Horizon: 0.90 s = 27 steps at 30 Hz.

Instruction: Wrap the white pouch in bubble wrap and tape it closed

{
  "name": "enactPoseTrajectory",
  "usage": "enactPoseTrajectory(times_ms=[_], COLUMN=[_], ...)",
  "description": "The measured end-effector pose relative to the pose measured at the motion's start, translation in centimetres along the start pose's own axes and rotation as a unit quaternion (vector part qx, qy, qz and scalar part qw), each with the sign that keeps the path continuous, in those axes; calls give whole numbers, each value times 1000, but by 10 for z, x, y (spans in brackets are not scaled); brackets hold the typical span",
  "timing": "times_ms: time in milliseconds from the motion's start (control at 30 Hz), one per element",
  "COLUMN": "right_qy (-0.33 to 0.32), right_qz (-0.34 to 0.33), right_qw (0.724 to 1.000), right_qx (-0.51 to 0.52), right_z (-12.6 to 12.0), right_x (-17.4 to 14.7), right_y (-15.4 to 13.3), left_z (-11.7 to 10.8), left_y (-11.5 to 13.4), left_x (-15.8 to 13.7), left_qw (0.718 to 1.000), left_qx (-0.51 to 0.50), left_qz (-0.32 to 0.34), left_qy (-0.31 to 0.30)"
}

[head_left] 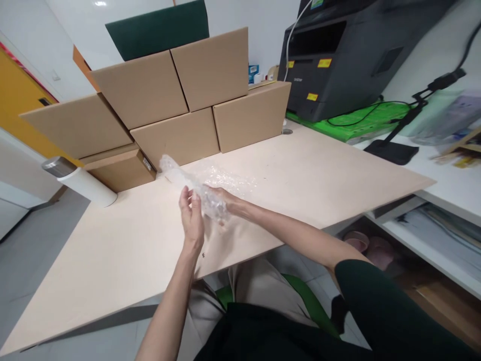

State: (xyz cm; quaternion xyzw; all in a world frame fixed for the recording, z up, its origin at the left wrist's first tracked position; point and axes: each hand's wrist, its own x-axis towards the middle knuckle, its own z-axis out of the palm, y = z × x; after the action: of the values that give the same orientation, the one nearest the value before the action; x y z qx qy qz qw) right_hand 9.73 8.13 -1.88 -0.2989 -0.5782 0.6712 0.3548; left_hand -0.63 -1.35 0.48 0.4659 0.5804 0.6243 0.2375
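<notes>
Dark top (270, 336), deep-green sleeve (394, 311) (plain, elbow-length), beige trousers (263, 288)

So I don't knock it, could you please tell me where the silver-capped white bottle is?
In the head view, the silver-capped white bottle stands on the table at the left, beside the low cardboard box.

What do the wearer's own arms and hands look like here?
The left hand and right hand are ungloved, with no watch or bracelet visible at either wrist. A plain dark green sleeve covers the right upper arm, ending near the elbow; the left sleeve is out of view.
</notes>
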Motion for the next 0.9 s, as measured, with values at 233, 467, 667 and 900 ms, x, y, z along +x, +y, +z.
enactPoseTrajectory(times_ms=[233, 467, 667, 900], right_qy=[117, 254, 256, 99], right_qz=[61, 33, 90, 129], right_qw=[983, 966, 859, 908], right_qx=[126, -39, -434, -386], right_z=[-58, -109, -124, -95], right_x=[7, 0, 8, -18], right_y=[-7, -14, -33, -24], left_z=[66, 87, 93, 39], left_y=[-29, -33, -20, -20], left_x=[18, 23, 20, 13], left_qw=[972, 906, 856, 861], left_qx=[122, 335, 426, 371], left_qz=[173, 112, 113, 169], left_qy=[-100, -232, -271, -305])
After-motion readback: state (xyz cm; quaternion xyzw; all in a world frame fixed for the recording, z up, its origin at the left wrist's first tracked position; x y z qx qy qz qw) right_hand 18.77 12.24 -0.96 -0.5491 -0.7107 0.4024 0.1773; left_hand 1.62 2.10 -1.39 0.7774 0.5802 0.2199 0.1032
